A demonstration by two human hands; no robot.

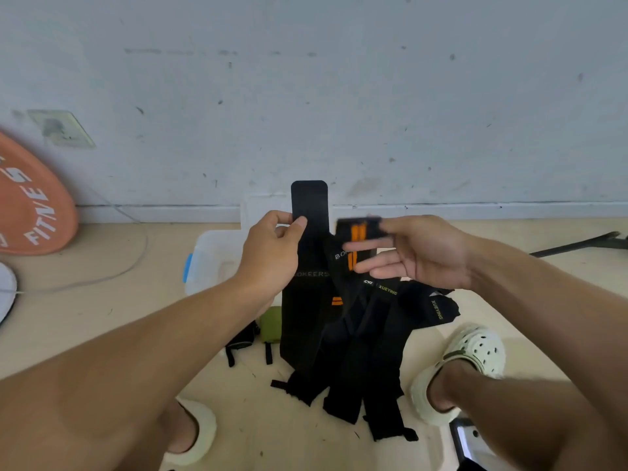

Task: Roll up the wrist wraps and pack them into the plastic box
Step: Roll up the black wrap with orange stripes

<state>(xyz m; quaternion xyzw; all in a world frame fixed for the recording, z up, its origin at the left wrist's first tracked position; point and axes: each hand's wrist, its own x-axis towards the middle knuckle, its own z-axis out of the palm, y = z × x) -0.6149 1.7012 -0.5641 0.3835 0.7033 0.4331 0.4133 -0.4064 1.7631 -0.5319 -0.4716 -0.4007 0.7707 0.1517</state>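
Observation:
My left hand (272,253) pinches a long black wrist wrap (307,300) near its rounded top end, and the strap hangs down toward the floor. Just to the right, my right hand (414,249) holds the blurred end of a black wrap with orange stripes (356,232) between thumb and fingers. Several more black wraps (380,334), some lettered in yellow-green, hang and pile below both hands. Behind my left hand on the floor stands the clear plastic box (210,256) with a blue latch, partly hidden.
A green roll (272,322) and a small black strap (241,341) lie on the beige floor under my left forearm. An orange fitness disc (30,205) leans on the wall at the left. My feet in pale clogs (475,355) flank the pile. A dark bar (577,244) lies at right.

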